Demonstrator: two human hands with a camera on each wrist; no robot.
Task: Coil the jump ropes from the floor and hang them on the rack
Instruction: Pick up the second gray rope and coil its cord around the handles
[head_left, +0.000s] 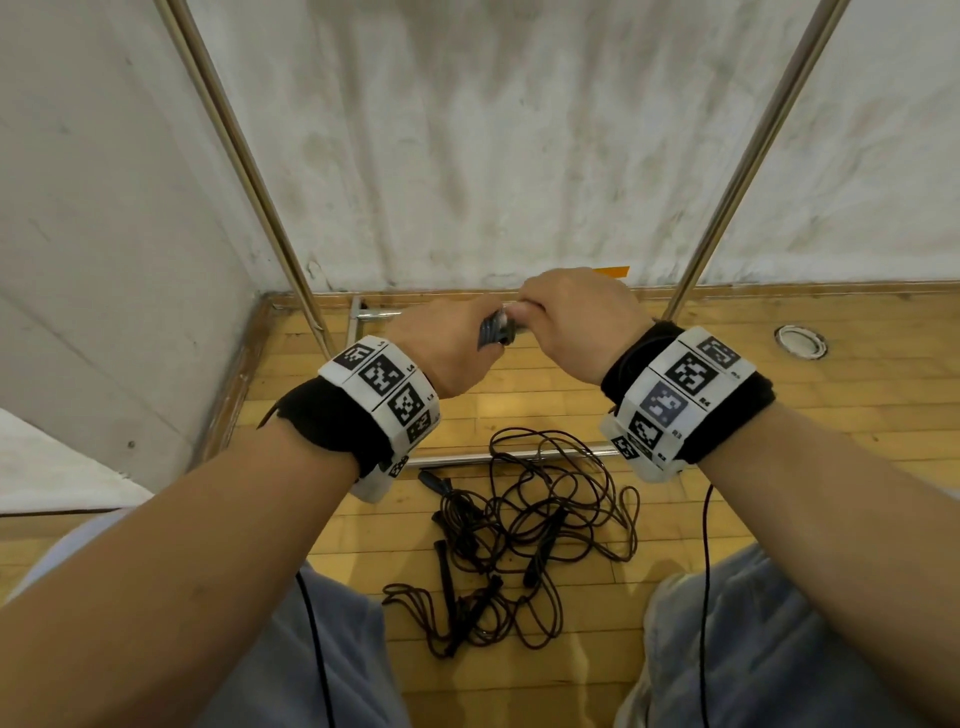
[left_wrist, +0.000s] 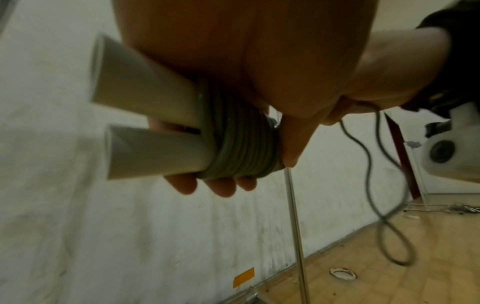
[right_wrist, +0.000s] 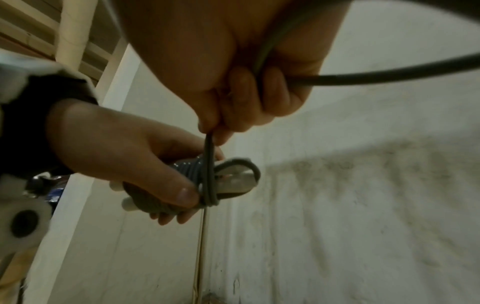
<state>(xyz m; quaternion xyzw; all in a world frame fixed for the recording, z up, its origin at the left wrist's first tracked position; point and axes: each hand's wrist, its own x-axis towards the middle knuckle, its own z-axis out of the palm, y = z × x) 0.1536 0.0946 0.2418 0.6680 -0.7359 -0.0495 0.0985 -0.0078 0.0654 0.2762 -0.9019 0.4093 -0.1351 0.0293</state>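
Left hand (left_wrist: 233, 86) clasps paired grey handles (left_wrist: 145, 131) bound with cord; right hand (right_wrist: 233, 67) pinches its tail (right_wrist: 209, 156). At six o'clock, tangled ropes (head_left: 524, 540) await coiling; nothing visibly hangs on the rack (head_left: 748, 156).

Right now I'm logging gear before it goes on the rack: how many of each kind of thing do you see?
Gray rope, wound round its handles, held by left hand and right hand: 1
White handles: 2
Tangled pile of dark ropes on the floor: 1 (ropes inside cannot be counted)
Rack uprights: 2
Total: 6
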